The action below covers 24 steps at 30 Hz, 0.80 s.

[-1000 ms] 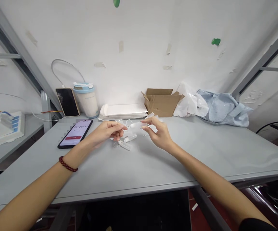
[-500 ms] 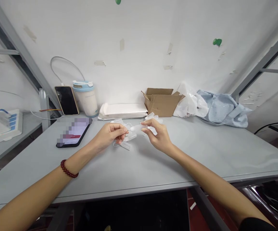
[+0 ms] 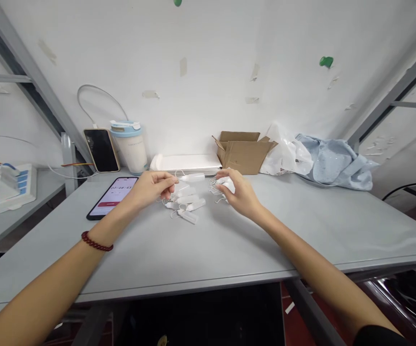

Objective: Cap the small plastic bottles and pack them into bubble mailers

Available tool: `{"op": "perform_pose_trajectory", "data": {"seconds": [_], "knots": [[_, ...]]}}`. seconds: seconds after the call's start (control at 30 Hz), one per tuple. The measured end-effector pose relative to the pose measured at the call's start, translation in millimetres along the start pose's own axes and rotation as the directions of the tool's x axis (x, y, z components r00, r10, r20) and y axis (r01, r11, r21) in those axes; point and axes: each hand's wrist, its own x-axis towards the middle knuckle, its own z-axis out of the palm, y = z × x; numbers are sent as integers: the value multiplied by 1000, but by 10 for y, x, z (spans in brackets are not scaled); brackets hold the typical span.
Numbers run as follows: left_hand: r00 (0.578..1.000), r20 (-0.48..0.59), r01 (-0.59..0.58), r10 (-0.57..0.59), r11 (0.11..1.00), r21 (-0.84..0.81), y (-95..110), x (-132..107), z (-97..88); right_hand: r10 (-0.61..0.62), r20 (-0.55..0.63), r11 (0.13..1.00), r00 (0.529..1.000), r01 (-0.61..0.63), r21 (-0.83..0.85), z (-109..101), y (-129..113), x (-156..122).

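Observation:
My left hand [image 3: 153, 186] pinches one end of a small clear plastic tube [image 3: 192, 177] and holds it level above the grey table [image 3: 201, 245]. Just below it lie several more such tubes [image 3: 187, 205] with thin loops, in a loose pile. My right hand [image 3: 237, 192] reaches down onto another small pile of white tubes [image 3: 221, 183], fingers curled over them; whether it grips one is hidden. A dark bead bracelet [image 3: 96, 243] circles my left wrist.
A phone showing a timer [image 3: 113, 197] lies at the left. Behind it lean a second phone [image 3: 101, 150] and a blue-lidded cup [image 3: 129, 146]. A stack of white sheets [image 3: 185, 163], an open cardboard box [image 3: 241, 152], a plastic bag [image 3: 285, 153] and a blue cloth [image 3: 334, 162] line the wall.
My right hand has let go of the tube that both hands held and has dropped to the pile on the right. The left hand keeps the tube and has risen slightly.

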Motion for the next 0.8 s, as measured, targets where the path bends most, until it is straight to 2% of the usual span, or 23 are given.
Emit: {"op": "perform_pose_trajectory", "data": {"seconds": [0.1, 0.23, 0.33, 0.4, 0.53, 0.7, 0.8], "knots": [[989, -144, 45, -32, 995, 88, -74, 79, -67, 77, 3, 994, 997, -76, -80, -84, 115, 51], [972, -224, 104, -75, 987, 124, -213, 182, -113, 145, 79, 973, 986, -128, -192, -153, 218, 82], [967, -231, 139, -106, 982, 129, -294, 230, -126, 181, 133, 957, 974, -143, -253, -166, 255, 85], [970, -197, 176, -145, 972, 152, -338, 252, -131, 200, 179, 948, 963, -145, -284, -169, 270, 86], [971, -131, 230, -199, 930, 287, -436, 298, -154, 248, 263, 931, 932, -154, -331, -195, 282, 96], [980, -154, 191, -127, 820, 539, -500, 321, -200, 356, 373, 906, 857, -219, -362, -266, 259, 103], [977, -208, 169, -43, 749, 640, -464, 304, -204, 382, 390, 902, 838, -246, -354, -308, 243, 105]]}}
